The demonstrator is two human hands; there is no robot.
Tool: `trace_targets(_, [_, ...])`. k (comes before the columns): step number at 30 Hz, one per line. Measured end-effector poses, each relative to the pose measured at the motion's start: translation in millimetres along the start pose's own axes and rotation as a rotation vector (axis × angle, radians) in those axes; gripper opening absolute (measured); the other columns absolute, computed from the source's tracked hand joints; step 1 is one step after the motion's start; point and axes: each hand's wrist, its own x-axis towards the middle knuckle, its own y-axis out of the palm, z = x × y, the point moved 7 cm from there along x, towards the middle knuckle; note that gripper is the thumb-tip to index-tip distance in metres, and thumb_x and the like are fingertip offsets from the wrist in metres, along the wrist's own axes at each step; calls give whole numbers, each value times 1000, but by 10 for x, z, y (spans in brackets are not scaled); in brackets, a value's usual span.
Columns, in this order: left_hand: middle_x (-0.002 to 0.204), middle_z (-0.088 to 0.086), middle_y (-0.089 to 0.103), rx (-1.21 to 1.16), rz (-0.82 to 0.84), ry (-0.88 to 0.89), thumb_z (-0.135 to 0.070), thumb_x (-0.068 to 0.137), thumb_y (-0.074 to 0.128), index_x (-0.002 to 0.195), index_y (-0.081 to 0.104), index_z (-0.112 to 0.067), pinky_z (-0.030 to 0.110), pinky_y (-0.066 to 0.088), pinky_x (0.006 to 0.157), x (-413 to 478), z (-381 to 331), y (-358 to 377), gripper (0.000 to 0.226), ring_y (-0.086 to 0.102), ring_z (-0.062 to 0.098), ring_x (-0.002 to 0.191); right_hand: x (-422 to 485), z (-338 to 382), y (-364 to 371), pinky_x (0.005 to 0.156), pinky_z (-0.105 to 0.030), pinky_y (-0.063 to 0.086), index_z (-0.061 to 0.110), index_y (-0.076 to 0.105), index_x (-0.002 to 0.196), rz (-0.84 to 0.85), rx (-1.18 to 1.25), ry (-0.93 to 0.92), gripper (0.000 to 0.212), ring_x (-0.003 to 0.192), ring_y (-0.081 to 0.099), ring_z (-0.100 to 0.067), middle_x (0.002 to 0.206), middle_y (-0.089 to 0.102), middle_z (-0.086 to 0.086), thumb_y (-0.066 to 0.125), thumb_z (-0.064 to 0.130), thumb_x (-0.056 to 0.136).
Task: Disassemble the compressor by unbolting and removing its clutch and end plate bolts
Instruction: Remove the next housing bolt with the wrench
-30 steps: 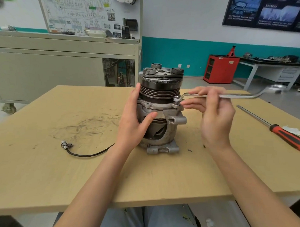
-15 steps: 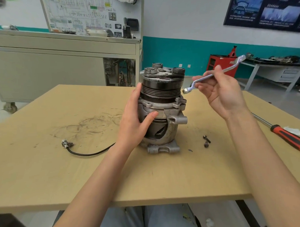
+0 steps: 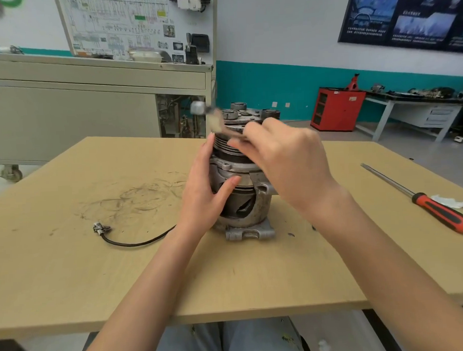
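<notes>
Grey cast metal is making up the compressor, which is standing upright near the middle of the bench with its clutch end facing up. The left hand is bracing it from the side, with fingers lying straight against the grooved pulley and the thumb pressing the housing below. The right hand is clasping a wrench. Its blurred shaft is reaching across the clutch toward the upper left, and its ring end is hanging in the air past the pulley rim, on no bolt that I can make out.

Judging by this, the unbolting step is under way and the tool is being lined up for a bolt. The next move is calling for the ring end to drop squarely over a bolt head, with the bracing hand resisting the turn so the body is not twisting on the bench. A red-handled screwdriver is lying well to the right, and a black cable is trailing off to the left.
</notes>
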Motion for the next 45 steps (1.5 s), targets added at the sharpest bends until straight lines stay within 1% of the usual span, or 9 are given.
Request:
trace_targets(5, [153,4,36,-40,8,1,-39,84,56,146,16,-42,51,34,110,7,7,11,74,36,22,140,-133,255,124,37,-23,31,13,62,65,-64,-293,-108,19,44,51,-13,57,54,-2,72,19,81])
trace_targets(9, [156,-14,28,-80,18,-34,-43,85,58,149,20,-38,48,32,113,-2,53,21,75,31,12,143,-300,72,59,41,-24,35,8,64,67,-244,-122,-106,30,46,51,-16,59,56,-5,62,26,92])
trace_targets(11, [154,-20,26,-63,13,-9,-45,86,58,148,19,-43,48,32,115,-5,43,12,73,27,10,144,-490,-250,26,49,-25,47,4,66,76,-330,345,141,37,54,60,-18,67,64,-5,48,27,99])
trace_targets(15, [156,-12,28,-38,5,-17,-47,86,57,149,17,-42,50,34,113,5,43,-1,75,27,8,144,-874,-897,576,58,-23,54,8,54,80,-361,1538,1068,32,63,68,-18,76,71,-5,33,15,102])
trace_targets(19, [155,-15,28,-61,12,-16,-48,85,58,143,15,-58,52,40,108,-12,14,-10,73,29,9,143,-799,-1006,1016,49,-14,50,9,51,78,-119,1877,1293,32,53,63,-9,68,69,-5,33,18,103])
trace_targets(23, [154,-15,28,-51,12,-9,-48,85,58,141,13,-61,52,42,106,-3,-4,-19,73,28,6,142,-658,-1099,1032,48,-15,50,8,53,78,-60,1804,1217,36,52,64,-10,66,69,-6,33,22,104])
trace_targets(28, [155,-14,29,-62,19,-21,-46,84,58,142,14,-59,51,40,108,-19,9,-8,73,30,8,142,-647,-1342,498,49,-17,52,7,58,80,-328,1337,1122,37,55,69,-17,66,71,-6,37,28,102])
trace_targets(37, [155,-5,31,-52,15,-8,-42,87,59,148,18,-37,47,32,115,-15,3,-4,74,29,8,143,-39,-363,12,45,-38,51,-4,65,77,-127,268,185,37,50,60,-26,61,61,-14,52,27,92])
trace_targets(45, [148,-26,34,-31,16,-8,-40,87,60,144,20,-49,45,39,108,-3,-19,-2,71,39,6,135,-125,74,50,37,-23,34,6,61,65,-127,-55,-94,31,43,51,-19,59,54,-8,62,26,89])
